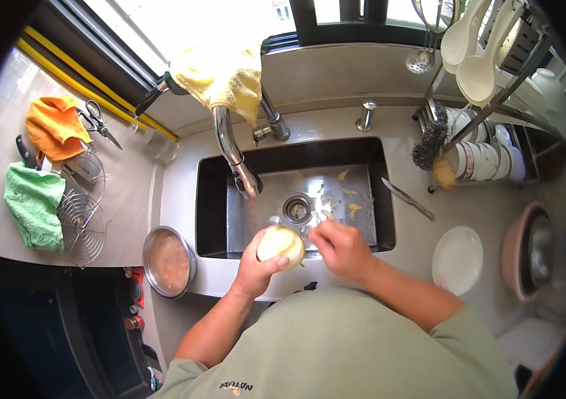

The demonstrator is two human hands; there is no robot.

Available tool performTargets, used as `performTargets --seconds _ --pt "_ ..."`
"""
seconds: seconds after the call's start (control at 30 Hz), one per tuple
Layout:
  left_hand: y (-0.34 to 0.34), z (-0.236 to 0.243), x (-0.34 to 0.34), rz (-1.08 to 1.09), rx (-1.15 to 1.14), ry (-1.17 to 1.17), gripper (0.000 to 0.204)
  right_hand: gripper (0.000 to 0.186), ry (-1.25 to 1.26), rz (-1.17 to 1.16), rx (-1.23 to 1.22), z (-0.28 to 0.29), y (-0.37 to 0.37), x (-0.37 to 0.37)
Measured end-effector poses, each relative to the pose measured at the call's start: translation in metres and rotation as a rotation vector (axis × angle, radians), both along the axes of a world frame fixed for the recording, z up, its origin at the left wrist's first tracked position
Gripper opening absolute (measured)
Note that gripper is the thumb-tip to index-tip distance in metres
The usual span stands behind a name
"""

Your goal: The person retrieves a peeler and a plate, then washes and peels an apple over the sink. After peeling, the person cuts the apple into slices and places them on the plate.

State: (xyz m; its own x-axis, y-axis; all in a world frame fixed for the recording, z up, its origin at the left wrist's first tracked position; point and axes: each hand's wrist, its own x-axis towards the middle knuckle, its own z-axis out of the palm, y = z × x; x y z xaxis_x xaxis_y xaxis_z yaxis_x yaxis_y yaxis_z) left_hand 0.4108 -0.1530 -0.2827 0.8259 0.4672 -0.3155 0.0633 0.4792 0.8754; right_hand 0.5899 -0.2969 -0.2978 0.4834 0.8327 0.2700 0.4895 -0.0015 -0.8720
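Over the sink's near edge, my left hand (pixel 253 267) is closed round a pale, peeled round fruit or vegetable (pixel 280 247); its exact kind is unclear. My right hand (pixel 341 249) is just right of it, fingers curled round a small peeler (pixel 305 232) that is mostly hidden and slightly blurred. Below them lies the steel sink (pixel 243 216) with a round drain (pixel 297 209). Scraps of yellowish peel (pixel 354 210) are scattered on its floor, mainly right of the drain.
A knife (pixel 408 199) rests right of the sink, near a white plate (pixel 457 260). On the left stands a steel bowl (pixel 169 261) with pinkish contents. The faucet (pixel 227 136), draped with a yellow cloth (pixel 223 76), reaches over the sink. A dish rack (pixel 489 156) stands back right.
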Motion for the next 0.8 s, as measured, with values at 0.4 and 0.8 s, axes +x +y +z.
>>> performTargets --seconds 0.4,0.8 --pt "0.012 0.000 0.004 0.015 0.277 0.213 0.096 0.010 0.115 -0.030 0.084 0.004 -0.012 -0.007" --pt "0.010 -0.001 0.005 -0.020 0.230 0.141 0.095 0.013 0.263 -0.002 -0.005 -0.010 -0.011 0.006"
